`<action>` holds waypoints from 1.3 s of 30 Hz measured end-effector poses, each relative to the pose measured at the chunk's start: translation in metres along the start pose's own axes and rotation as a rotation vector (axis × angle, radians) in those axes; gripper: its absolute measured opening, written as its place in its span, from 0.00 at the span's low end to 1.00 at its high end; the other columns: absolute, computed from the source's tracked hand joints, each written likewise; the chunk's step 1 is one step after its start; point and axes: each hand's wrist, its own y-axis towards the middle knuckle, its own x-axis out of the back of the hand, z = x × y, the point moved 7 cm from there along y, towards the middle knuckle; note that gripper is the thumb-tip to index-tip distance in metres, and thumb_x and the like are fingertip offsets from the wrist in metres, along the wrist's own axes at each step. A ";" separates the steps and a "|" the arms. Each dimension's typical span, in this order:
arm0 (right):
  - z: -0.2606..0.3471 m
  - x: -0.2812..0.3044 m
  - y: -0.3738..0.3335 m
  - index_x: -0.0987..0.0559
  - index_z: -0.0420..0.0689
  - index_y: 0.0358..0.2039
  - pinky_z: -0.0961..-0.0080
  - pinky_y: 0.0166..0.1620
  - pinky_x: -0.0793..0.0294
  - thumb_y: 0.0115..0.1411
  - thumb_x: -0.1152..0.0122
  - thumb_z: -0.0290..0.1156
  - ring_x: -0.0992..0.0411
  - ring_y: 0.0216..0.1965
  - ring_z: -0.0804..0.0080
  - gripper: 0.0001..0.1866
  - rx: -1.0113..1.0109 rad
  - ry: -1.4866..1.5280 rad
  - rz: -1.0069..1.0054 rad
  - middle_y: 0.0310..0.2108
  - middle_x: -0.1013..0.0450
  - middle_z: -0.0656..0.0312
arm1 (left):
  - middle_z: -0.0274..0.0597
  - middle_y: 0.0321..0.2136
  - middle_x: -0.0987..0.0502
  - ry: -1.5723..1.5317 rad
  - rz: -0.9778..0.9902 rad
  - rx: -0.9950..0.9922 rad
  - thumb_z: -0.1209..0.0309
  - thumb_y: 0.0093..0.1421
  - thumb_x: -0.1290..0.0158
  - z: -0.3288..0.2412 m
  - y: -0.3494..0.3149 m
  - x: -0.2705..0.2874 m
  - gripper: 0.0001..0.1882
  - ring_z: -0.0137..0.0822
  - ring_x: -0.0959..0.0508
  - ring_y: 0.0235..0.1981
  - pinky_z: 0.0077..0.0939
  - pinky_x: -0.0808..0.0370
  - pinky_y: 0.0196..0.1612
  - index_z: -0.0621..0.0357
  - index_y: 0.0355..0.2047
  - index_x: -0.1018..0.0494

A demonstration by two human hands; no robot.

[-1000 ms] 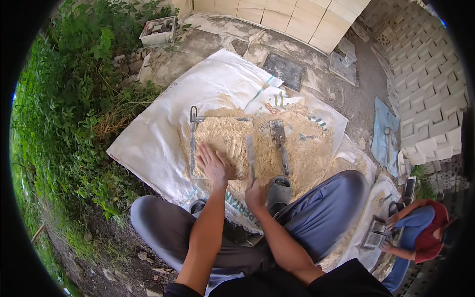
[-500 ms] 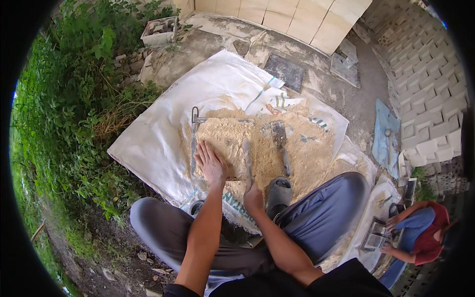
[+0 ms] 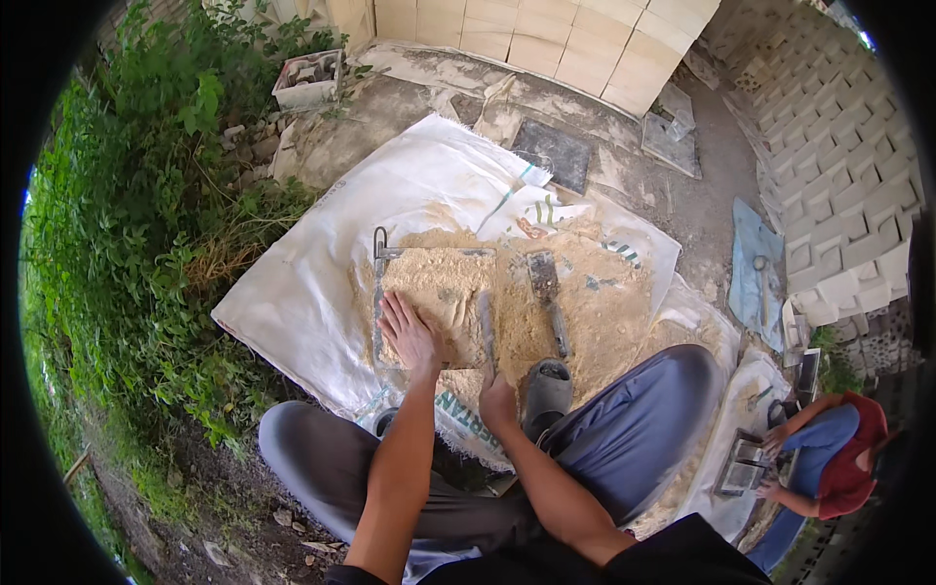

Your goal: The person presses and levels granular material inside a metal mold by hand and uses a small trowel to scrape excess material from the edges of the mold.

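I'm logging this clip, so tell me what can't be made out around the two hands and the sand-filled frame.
Head view only:
- Right hand: what it grips is hidden inside the fist; a grey bar runs up from it.
- Left hand: the palm covers the sandy mix beneath.
- Metal frame: its near edge is hidden by the hands.
- Sandal: partly hidden behind the knee.
- Co-worker: cut off by the lens rim.
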 end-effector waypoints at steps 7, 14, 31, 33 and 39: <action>0.021 0.007 0.026 0.24 0.33 0.29 0.48 0.37 0.31 0.67 0.64 0.50 0.29 0.31 0.32 0.31 -0.111 0.118 0.061 0.26 0.27 0.38 | 0.50 0.68 0.61 -0.020 0.164 -0.327 0.56 0.66 0.69 -0.054 -0.022 -0.026 0.34 0.47 0.61 0.69 0.44 0.65 0.68 0.63 0.66 0.58; 0.154 0.138 0.122 0.28 0.33 0.32 0.59 0.34 0.31 0.68 0.67 0.49 0.31 0.24 0.52 0.30 -0.072 0.177 0.335 0.23 0.30 0.48 | 0.52 0.68 0.59 0.107 0.288 -0.734 0.46 0.63 0.62 -0.103 -0.021 -0.037 0.39 0.49 0.58 0.69 0.46 0.64 0.68 0.54 0.67 0.56; 0.039 0.020 0.207 0.29 0.37 0.30 0.58 0.30 0.34 0.65 0.53 0.45 0.32 0.25 0.49 0.21 0.485 -0.091 0.466 0.22 0.30 0.47 | 0.54 0.67 0.60 0.401 0.224 -0.013 0.53 0.68 0.76 -0.068 0.040 -0.059 0.33 0.51 0.65 0.69 0.47 0.71 0.68 0.64 0.65 0.51; 0.017 0.008 0.213 0.27 0.37 0.35 0.52 0.37 0.31 0.63 0.52 0.45 0.28 0.33 0.39 0.20 0.208 -0.081 0.545 0.28 0.27 0.38 | 0.54 0.67 0.59 0.315 0.184 -0.014 0.53 0.68 0.76 -0.083 0.050 -0.057 0.33 0.51 0.65 0.69 0.47 0.71 0.68 0.64 0.65 0.52; -0.040 0.018 0.277 0.27 0.37 0.41 0.52 0.42 0.29 0.64 0.54 0.41 0.27 0.38 0.40 0.19 0.145 -0.413 0.309 0.31 0.25 0.40 | 0.58 0.66 0.56 -0.133 -0.122 0.216 0.53 0.66 0.64 -0.063 -0.001 -0.001 0.34 0.53 0.56 0.67 0.48 0.63 0.68 0.66 0.64 0.51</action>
